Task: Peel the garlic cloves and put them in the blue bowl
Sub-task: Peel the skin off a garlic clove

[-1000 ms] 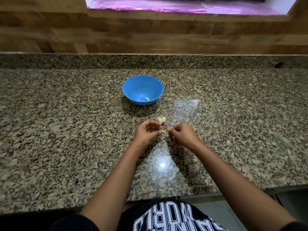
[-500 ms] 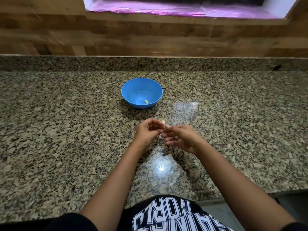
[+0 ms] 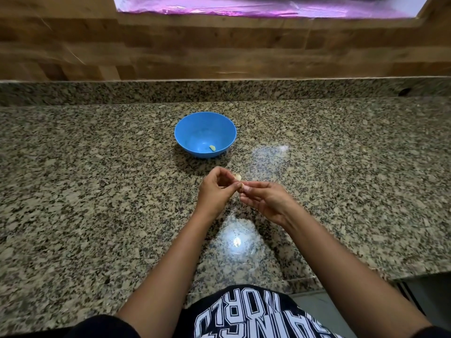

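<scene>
The blue bowl on the granite counter holds one peeled clove, lying roughly left to right by its near-right wall. Nearer, the left hand and the right hand pinch a garlic clove at their fingertips. Which way it points is hidden.

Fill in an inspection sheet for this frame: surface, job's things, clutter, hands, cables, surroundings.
Surface: speckled granite countertop, lamp glare near its front edge.
Job's things: blue bowl upright, one peeled clove inside; garlic clove pinched between both hands; second garlic piece just beyond the fingers, resting or held, cannot tell.
Clutter: nothing seen.
Hands: left hand and right hand meet fingertip to fingertip on the garlic clove, on the near side of the bowl.
Cables: nothing seen.
Surroundings: wooden wall behind the counter, purple sheet above it; black shirt with white lettering at the bottom.
</scene>
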`<state>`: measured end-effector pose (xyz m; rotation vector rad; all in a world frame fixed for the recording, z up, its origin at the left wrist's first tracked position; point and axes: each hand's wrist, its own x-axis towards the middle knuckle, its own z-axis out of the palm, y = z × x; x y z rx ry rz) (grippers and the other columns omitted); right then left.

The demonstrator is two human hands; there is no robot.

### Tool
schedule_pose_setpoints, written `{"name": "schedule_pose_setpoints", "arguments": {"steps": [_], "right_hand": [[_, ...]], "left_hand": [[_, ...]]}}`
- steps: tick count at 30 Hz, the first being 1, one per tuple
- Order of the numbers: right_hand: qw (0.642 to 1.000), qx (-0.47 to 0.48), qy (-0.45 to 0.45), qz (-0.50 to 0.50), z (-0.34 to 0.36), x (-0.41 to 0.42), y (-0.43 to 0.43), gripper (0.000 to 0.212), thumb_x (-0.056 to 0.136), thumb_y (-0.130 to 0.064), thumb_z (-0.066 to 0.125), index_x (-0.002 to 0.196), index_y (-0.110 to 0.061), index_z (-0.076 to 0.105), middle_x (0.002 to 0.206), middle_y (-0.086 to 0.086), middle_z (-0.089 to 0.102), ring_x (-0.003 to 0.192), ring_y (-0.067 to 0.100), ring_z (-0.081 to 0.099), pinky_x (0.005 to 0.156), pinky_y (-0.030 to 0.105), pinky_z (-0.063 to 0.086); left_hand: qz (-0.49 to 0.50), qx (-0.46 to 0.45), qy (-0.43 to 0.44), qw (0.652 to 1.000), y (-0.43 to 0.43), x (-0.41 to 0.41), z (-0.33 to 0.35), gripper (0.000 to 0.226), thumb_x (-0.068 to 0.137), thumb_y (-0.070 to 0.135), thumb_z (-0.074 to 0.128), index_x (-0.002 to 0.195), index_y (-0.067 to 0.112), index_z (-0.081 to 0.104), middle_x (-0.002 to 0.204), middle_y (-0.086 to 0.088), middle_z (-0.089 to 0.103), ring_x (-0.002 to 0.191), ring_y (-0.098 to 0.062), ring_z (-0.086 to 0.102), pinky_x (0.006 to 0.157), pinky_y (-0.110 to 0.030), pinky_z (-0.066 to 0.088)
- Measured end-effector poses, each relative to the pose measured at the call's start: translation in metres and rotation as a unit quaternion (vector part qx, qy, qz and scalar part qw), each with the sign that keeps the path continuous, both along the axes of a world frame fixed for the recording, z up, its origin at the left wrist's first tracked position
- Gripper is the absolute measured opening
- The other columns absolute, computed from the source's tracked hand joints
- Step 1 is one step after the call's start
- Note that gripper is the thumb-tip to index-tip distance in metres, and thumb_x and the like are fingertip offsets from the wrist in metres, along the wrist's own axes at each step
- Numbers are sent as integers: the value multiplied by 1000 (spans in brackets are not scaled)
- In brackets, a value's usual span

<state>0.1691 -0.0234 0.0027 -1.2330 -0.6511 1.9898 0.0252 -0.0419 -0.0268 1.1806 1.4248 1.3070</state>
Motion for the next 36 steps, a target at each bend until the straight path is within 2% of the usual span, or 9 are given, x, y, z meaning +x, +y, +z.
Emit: {"name": "schedule_pose_setpoints", "arguments": {"steps": [8,14,16,19,21,26,30,36], "right_hand": [[1000,-5,7,-5,-1,2,1,19,82,10,56,100,13,61,85,18,67,70,22,67,69,29,59],[1000,-5,7,-6,0,2,1,16,82,11,55,97,12,62,82,17,67,68,21,67,65,27,59],[1000,-1,2,-4,0,2,2,14,83,12,55,95,11,62,81,17,68,68,21,67,64,27,59],[1000,5,-7,0,1,1,2,14,82,12,55,94,12,62,82,17,68,67,21,67,62,26,59],[1000,7,-13,7,1,0,2,16,81,12,56,96,13,61,82,18,68,68,21,67,63,26,59],[1000,10,-27,12,0,-2,1,12,80,12,55,90,10,63,83,19,68,69,23,67,63,27,59],[999,6,-29,14,0,-1,2,16,81,12,54,95,12,61,84,19,67,69,23,67,61,27,59],[1000,-6,-11,-13,-4,-5,3,19,84,12,53,102,12,60,89,19,67,72,22,68,67,27,59]], "left_hand": [[-49,-13,-9,999,5,2,-2,29,84,-3,62,75,16,42,79,-2,57,79,-15,56,83,-42,51],[-48,-8,-13,999,1,3,-2,26,86,0,61,79,18,44,83,-1,56,82,-14,56,78,-35,50],[-46,-9,-20,999,1,3,-2,26,86,-1,60,79,17,44,83,-1,56,82,-14,56,81,-37,50],[-47,-30,-44,997,1,3,-1,27,88,-4,57,77,15,40,81,-2,55,81,-16,55,83,-41,51],[-46,-44,-53,997,2,4,0,30,88,-7,54,76,14,37,80,-3,51,79,-15,52,82,-37,51],[-56,-95,-32,993,3,4,-3,31,92,-5,48,73,16,36,76,-3,46,81,-20,46,79,-40,44],[-63,-101,-1,993,2,8,-2,30,93,-3,45,72,17,37,75,-2,46,73,-17,44,68,-33,41],[-83,-75,54,992,-1,13,0,29,92,-7,36,76,17,36,75,-2,43,62,-12,35,52,-23,29]]}}
